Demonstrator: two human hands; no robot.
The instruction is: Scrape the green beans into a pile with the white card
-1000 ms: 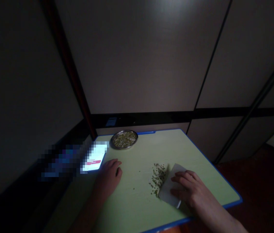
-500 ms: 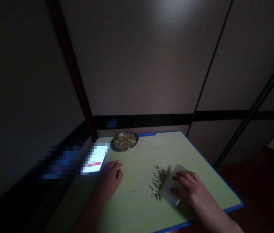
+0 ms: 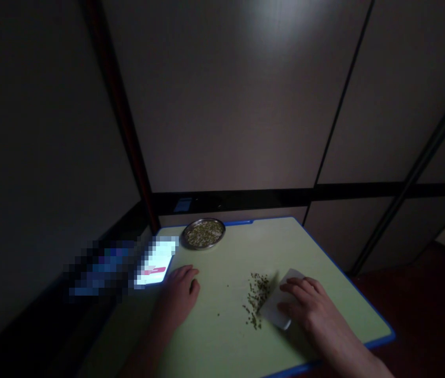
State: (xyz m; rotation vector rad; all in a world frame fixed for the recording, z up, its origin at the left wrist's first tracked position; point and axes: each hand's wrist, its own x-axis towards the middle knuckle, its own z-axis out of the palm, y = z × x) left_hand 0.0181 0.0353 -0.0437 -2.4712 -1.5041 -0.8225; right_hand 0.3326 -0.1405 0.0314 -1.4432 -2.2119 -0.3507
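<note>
My right hand (image 3: 312, 307) lies on a white card (image 3: 281, 307) on the pale green table (image 3: 226, 336), fingers pressed flat on its top. The card's left edge stands against a small scatter of green beans (image 3: 257, 296). My left hand (image 3: 180, 294) rests palm down on the table, fingers loosely curled, holding nothing, just right of a lit phone (image 3: 155, 261). A round metal dish (image 3: 203, 233) filled with green beans sits at the table's far edge.
The table has a blue rim (image 3: 380, 336) and stands in a dim corner against pale wall panels (image 3: 226, 105) with a dark rail (image 3: 285, 194). A few single beans (image 3: 218, 314) lie between my hands. Dark floor lies to the right.
The card under my right hand has tipped lower and slid slightly left against the beans. My left hand stays in place; the view has shifted a little.
</note>
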